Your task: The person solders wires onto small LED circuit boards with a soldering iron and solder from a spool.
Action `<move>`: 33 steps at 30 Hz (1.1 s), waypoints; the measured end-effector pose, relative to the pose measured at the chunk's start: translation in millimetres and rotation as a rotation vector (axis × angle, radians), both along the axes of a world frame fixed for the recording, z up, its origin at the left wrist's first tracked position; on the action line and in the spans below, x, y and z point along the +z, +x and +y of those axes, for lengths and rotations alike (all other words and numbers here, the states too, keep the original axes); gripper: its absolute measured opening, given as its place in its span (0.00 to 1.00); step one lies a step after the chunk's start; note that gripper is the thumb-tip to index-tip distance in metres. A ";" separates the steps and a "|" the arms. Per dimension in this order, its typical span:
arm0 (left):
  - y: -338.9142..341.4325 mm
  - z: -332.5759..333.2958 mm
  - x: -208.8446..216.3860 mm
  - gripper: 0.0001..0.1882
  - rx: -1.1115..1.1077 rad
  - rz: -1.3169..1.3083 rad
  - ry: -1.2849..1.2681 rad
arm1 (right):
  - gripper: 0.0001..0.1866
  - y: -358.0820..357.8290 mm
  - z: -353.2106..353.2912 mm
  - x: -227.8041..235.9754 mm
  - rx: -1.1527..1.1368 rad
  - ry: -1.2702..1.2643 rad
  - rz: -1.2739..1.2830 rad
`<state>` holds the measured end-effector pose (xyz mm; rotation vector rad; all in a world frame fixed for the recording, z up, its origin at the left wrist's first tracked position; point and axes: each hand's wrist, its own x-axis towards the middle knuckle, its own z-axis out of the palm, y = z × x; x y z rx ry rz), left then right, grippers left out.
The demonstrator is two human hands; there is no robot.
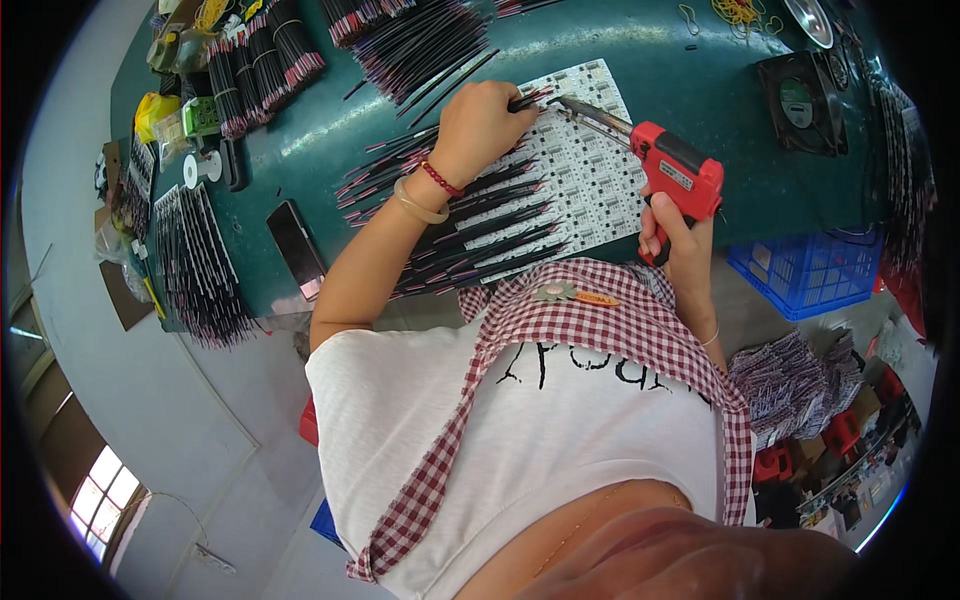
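Note:
A white panel of printed circuit boards [590, 195] lies on the green table in front of me. Rows of black wires with pink ends [490, 215] stretch leftward from it. At the panel's far left edge my left hand [480, 125] is closed in a pinch on a black wire [528, 101], its tip on the panel. My right hand [682, 240] is wrapped round the grip of a red and black soldering gun [682, 170]. The gun's slim metal tip reaches left over the panel, close to the pinched wire end. The exact contact is too small to make out.
Loose black wires [425, 45] and tied wire bundles [265, 60] lie at the far left. A phone [294, 240], a white spool [203, 168] and more wired strips [200, 265] are left. On the right are a black fan [800, 105] and, below table level, a blue crate [800, 275].

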<state>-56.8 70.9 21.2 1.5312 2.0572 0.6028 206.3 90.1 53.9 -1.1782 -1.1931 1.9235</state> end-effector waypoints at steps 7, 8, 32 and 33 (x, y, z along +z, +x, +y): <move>1.2 0.6 0.9 0.16 0.008 0.021 -0.020 | 0.09 2.3 -2.5 -2.4 0.038 0.029 -0.077; 1.4 0.7 1.1 0.16 0.005 0.025 -0.025 | 0.09 3.0 -3.1 -2.4 0.036 0.026 -0.102; -8.3 7.5 2.8 0.17 -0.084 -0.042 -0.062 | 0.08 9.0 -6.4 -4.3 0.047 0.038 -0.085; -8.2 7.9 2.9 0.17 -0.084 -0.042 -0.062 | 0.08 9.8 -6.7 -5.3 0.047 0.038 -0.084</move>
